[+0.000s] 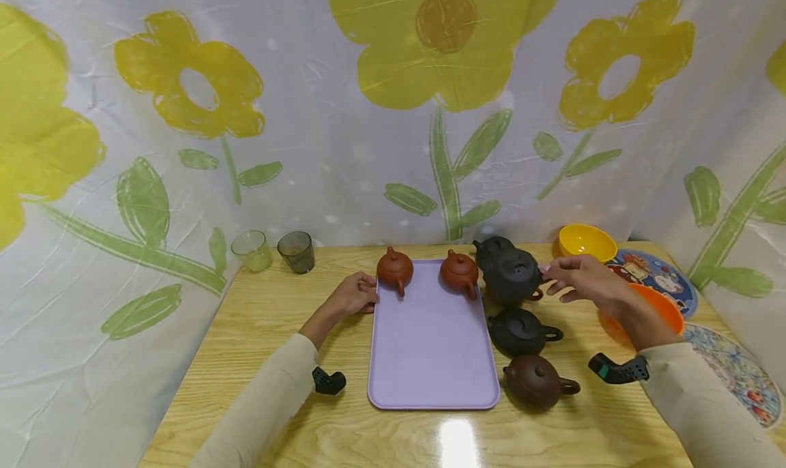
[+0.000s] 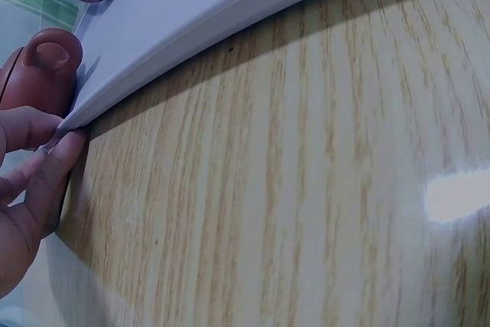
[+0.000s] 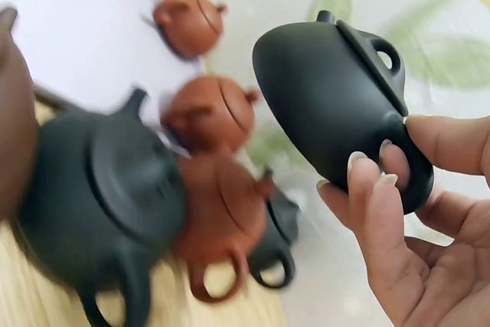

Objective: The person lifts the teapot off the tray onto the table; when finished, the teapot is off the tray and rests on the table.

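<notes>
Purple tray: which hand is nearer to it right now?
Left. The left hand touches the purple tray at its far-left corner; the right hand holds a black teapot off its right side.

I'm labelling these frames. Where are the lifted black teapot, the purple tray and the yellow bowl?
Black teapot [image 3: 329, 105], right wrist view, its body.
Purple tray [image 1: 430, 345], head view, its bare floor.
Yellow bowl [image 1: 586, 241], head view, its inside.

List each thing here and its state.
Black teapot: lifted, tilted, lid on, pinched by right hand.
Lavender tray: flat on table, corner touched by left hand.
Two red-brown teapots: upright on tray.
Two glasses: upright.
Yellow bowl: upright.
</notes>
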